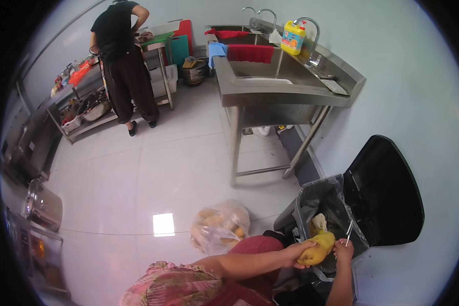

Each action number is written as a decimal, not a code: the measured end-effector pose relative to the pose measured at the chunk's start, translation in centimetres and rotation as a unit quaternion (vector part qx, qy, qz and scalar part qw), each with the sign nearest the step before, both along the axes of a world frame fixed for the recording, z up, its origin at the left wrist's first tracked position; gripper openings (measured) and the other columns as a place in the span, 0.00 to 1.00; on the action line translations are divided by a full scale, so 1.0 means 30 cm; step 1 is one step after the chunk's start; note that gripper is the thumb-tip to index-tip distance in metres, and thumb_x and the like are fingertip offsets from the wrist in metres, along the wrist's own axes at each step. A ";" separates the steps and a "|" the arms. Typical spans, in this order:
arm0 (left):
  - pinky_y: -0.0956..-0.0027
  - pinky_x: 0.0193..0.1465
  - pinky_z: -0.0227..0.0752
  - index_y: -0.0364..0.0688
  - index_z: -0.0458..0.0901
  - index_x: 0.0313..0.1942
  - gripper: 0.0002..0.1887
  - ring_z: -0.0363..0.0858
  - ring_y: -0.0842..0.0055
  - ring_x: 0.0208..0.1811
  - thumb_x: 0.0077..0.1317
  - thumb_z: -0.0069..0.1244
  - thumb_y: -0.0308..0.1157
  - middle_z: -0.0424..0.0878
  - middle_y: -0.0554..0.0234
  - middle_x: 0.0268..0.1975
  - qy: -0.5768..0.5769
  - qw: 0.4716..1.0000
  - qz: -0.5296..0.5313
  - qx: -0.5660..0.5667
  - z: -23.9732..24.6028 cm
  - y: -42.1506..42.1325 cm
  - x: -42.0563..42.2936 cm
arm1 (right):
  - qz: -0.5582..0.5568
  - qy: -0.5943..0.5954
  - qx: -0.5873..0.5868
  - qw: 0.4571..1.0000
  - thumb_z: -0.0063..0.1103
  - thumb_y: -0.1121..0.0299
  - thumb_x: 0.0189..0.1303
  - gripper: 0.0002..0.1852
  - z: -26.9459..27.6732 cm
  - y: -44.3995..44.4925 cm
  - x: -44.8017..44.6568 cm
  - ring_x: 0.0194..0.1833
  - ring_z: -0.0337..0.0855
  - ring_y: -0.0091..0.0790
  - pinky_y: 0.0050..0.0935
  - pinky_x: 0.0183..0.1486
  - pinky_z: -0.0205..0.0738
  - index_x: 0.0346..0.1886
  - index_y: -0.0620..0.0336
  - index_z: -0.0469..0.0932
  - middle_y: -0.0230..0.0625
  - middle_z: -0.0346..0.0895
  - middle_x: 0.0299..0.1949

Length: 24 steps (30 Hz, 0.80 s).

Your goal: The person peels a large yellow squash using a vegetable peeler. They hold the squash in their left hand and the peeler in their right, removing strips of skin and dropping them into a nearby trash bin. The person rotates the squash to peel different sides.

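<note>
My left hand [299, 253] grips a large potato [314, 255] by its near end, holding it over the trash bin. Its far part looks peeled and pale yellow, while the near end has browner skin with dark spots. A white-framed vegetable peeler [349, 231] sticks up from my right hand [343, 251], whose fingers are closed around the handle just right of the potato. Below both hands, a clear plastic liner [310, 191] covers the mouth of the trash bin [287, 216]. Pale scraps [319, 222] lie inside it.
A clear bag of potatoes [220, 225] rests on the floor to my left. The bin's black lid [386, 195] leans open against the wall. Ahead stands a steel sink [267, 97]. A co-worker [120, 57] stands at a far-left worktable [67, 91]. A steel pot [44, 206] is left.
</note>
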State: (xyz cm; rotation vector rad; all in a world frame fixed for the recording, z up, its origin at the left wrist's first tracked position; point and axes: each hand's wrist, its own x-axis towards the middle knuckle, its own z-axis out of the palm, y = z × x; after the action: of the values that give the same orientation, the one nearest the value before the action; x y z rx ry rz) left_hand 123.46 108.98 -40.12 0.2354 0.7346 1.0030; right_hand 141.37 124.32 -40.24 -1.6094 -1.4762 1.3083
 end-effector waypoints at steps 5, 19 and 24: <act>0.74 0.25 0.74 0.46 0.77 0.49 0.32 0.83 0.73 0.28 0.58 0.47 0.65 0.84 0.63 0.35 -0.014 1.000 0.004 0.003 -0.011 -0.005 -0.017 | -0.019 0.096 -0.086 0.991 0.57 0.78 0.57 0.09 -0.002 0.004 -0.010 0.19 0.72 0.23 0.22 0.17 0.64 0.39 0.54 0.70 0.28 0.73 0.25; 0.73 0.25 0.76 0.49 0.74 0.54 0.32 0.84 0.66 0.31 0.62 0.41 0.64 0.84 0.60 0.41 -0.147 0.989 -0.009 0.022 -0.068 0.039 -0.042 | -0.024 -0.049 0.063 0.996 0.68 0.68 0.54 0.10 0.035 0.005 0.072 0.18 0.73 0.21 0.20 0.19 0.65 0.34 0.57 0.76 0.28 0.75 0.22; 0.72 0.26 0.75 0.50 0.74 0.55 0.31 0.84 0.64 0.31 0.63 0.39 0.65 0.84 0.61 0.43 -0.204 0.978 -0.003 -0.051 -0.043 0.021 -0.017 | 0.000 0.046 -0.024 0.999 0.64 0.67 0.59 0.10 0.164 -0.105 0.001 0.32 0.78 0.21 0.21 0.32 0.69 0.40 0.54 0.73 0.26 0.78 0.33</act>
State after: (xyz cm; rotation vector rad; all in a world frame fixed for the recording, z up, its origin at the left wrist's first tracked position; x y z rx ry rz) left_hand 122.93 109.60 -41.40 -0.0598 0.4076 0.9647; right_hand 141.39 121.17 -35.32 -1.5576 -1.3990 1.4078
